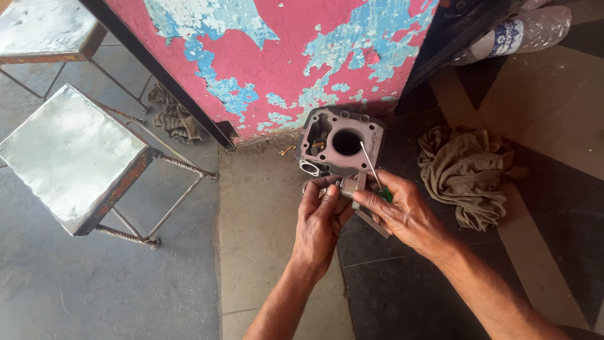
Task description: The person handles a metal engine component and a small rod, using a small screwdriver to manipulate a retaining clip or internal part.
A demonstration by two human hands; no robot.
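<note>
Two bare hands work a small metal part over the floor, in front of a grey engine cylinder block.

The left hand [321,217] has its grip closed round a small grey metal part [353,187], held just above the floor [264,208]. The right hand [402,211] is clamped on a thin screwdriver with a green handle [373,169], its slim shaft slanting up across the grey metal cylinder block with a round bore [340,146]. The block stands against a pink wall with peeling blue paint [277,56]. A crumpled brownish rag [469,170] lies to the right, a metal-topped stool [75,157] well to the left.
</note>
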